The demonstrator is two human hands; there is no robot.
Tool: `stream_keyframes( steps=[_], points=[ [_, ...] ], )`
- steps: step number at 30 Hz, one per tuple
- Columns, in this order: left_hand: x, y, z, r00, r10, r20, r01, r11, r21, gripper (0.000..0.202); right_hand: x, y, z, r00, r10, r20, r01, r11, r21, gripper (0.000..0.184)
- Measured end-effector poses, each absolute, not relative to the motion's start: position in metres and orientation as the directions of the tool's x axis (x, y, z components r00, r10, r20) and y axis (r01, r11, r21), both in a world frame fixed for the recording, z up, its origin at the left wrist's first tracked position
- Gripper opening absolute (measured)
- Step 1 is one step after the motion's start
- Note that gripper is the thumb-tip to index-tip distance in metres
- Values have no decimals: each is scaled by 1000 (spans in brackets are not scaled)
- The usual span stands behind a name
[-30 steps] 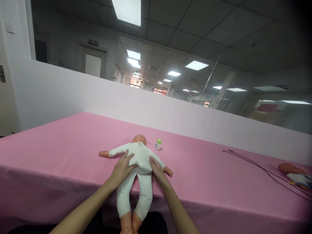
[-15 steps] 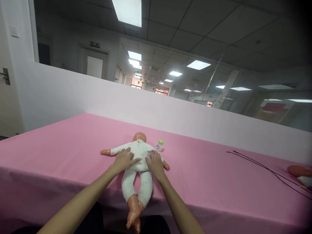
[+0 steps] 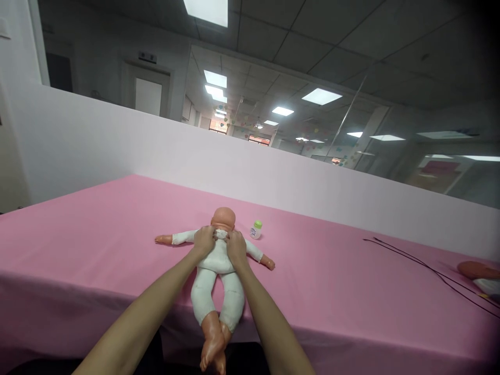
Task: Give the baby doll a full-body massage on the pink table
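Note:
A baby doll [image 3: 219, 263] in a white cloth suit lies along the pink-covered table, its bald head away from me and no face showing. Its arms spread sideways and its lower legs cross over the table's front edge. My left hand [image 3: 204, 242] is closed at the doll's upper back, left of the neck, with curled fingers on the white cloth. Opposite it, my right hand [image 3: 236, 247] is likewise curled on the cloth at the right shoulder. The fingertips are partly hidden. A small clear bottle [image 3: 255, 231] with a green cap stands beyond the right hand, apart from it.
The pink tablecloth [image 3: 320, 271] hangs over the front edge. Thin dark cables [image 3: 414, 257] run across the right side toward another doll-like object [image 3: 478, 271], partly cut off. A low white wall [image 3: 187, 156] with glass above borders the table's far side.
Both hands have slid up the doll's back toward the neck, and their spread fingers have curled in. The cloth bunches near the neck. The view has tilted down slightly.

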State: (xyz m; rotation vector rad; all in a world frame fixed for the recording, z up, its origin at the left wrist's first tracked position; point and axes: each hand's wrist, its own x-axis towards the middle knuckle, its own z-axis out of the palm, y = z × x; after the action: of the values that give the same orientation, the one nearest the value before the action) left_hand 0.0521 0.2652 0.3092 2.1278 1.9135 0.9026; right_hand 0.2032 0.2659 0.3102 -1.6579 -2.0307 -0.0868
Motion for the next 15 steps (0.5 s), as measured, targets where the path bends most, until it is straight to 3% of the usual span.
stream_keyframes(
  steps=[4, 10, 15],
  points=[
    [53, 263, 312, 34, 935, 354, 865, -205, 459, 28, 202, 262, 315, -114, 905, 409, 934, 238, -267, 26],
    [51, 243, 324, 142, 903, 406, 871, -309, 382, 27, 206, 239, 323, -219, 889, 402, 901, 342, -266, 26],
    [43, 233, 327, 277, 901, 335, 810, -406, 424, 23, 208, 233, 317, -230, 905, 357, 865, 358, -352, 18]
  ],
)
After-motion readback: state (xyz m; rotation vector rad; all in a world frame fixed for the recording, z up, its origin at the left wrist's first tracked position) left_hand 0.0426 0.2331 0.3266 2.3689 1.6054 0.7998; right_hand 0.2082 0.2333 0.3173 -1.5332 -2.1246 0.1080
